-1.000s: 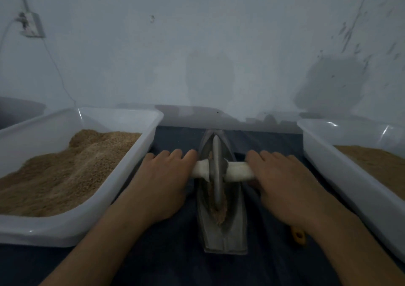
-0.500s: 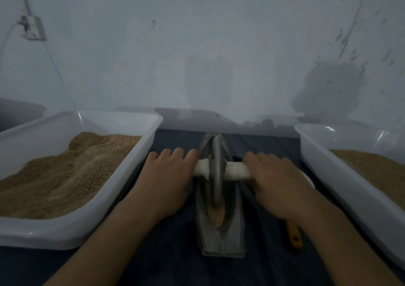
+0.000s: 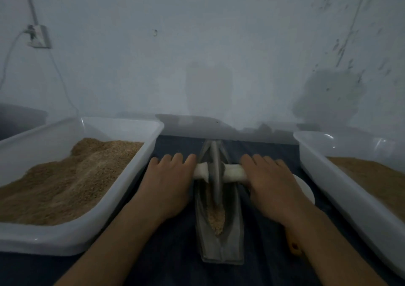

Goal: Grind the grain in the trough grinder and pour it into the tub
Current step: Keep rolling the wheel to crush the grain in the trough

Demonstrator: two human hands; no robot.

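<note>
A grey metal trough grinder (image 3: 221, 249) lies lengthwise on a dark cloth between two white tubs. Its thin wheel (image 3: 215, 171) stands in the groove on a white axle handle (image 3: 233, 173). My left hand (image 3: 168, 187) presses on the left end of the handle, fingers stretched forward. On the right end my right hand (image 3: 269, 187) presses the same way. Tan grain (image 3: 217, 217) lies in the groove at the near side of the wheel. The left tub (image 3: 65, 240) holds a heap of coarse grain (image 3: 65, 180). The right tub (image 3: 350, 198) holds a flatter brown layer (image 3: 377, 176).
A white round object (image 3: 305, 189) lies partly hidden under my right hand, and an orange handle (image 3: 293, 245) shows beside my right wrist. A pale wall stands close behind, with a socket and cable (image 3: 38, 36) at upper left. Dark cloth (image 3: 175, 255) covers the surface.
Both hands have rolled the wheel a little toward the trough's far end. More grain shows in the groove near me.
</note>
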